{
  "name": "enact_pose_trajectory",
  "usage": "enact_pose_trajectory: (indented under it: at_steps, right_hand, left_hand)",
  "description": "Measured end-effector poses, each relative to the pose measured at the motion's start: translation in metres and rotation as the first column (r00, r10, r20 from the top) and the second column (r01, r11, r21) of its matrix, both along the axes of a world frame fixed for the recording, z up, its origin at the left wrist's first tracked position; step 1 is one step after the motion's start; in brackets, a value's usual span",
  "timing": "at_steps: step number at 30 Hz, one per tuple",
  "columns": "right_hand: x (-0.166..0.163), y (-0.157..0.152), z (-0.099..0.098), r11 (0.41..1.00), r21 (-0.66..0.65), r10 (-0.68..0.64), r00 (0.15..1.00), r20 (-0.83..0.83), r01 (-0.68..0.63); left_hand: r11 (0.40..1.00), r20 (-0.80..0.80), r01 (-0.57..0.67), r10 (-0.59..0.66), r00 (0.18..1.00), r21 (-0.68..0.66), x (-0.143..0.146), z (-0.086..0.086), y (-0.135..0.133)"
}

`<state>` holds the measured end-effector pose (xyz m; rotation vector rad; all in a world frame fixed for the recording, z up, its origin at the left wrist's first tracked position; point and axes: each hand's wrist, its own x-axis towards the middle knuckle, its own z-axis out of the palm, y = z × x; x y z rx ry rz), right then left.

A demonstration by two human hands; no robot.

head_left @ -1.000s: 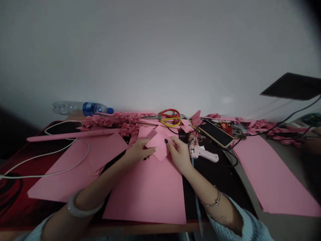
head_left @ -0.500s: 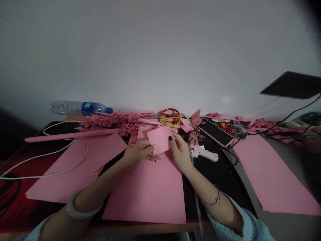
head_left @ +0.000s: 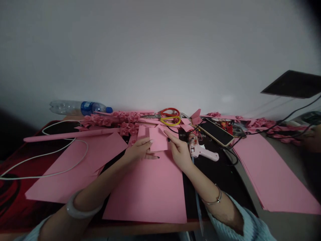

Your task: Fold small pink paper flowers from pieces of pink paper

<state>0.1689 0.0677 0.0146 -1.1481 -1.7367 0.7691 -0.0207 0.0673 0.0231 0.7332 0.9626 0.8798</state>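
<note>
A small pink paper square [head_left: 158, 142] is held up between my two hands, above a large pink sheet [head_left: 150, 194] on the table. My left hand [head_left: 140, 150] pinches its left edge, thumb on top and fingers beneath. On the right edge, my right hand [head_left: 179, 151] grips with the thumb, its index finger stretched along the upper right corner. Just right of that hand lies a white hot glue gun [head_left: 204, 152]. Scissors [head_left: 170, 116] with red and yellow handles rest behind the square among pink paper pieces.
Pink paper flowers [head_left: 120, 118] and a rolled pink paper tube [head_left: 70, 134] lie along the back left. A plastic bottle [head_left: 94, 108] is on its side by the wall. A phone [head_left: 217, 131] lies right, near stacked pink sheets [head_left: 273, 177]. A white cable [head_left: 37, 159] loops at left.
The paper square has turned from tilted to nearly straight. My right index finger now reaches further up its right edge, and my left hand has shifted slightly left.
</note>
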Motion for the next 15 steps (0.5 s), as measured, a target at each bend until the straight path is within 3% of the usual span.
enact_pose_trajectory:
  at_steps: [5,15]
  right_hand:
    - [0.0011,0.0023,-0.0018,0.968,0.187,0.146,0.981,0.129,-0.168]
    - [0.0,0.0017,0.0017,0.893,0.285,0.239,0.902,0.359,-0.349]
  left_hand:
    - [0.997,0.141,-0.065,0.07,0.988,-0.039,0.0006,0.0002,0.0014]
    - [0.995,0.242,-0.093,0.096,0.966,-0.022,0.003,0.0058,0.0006]
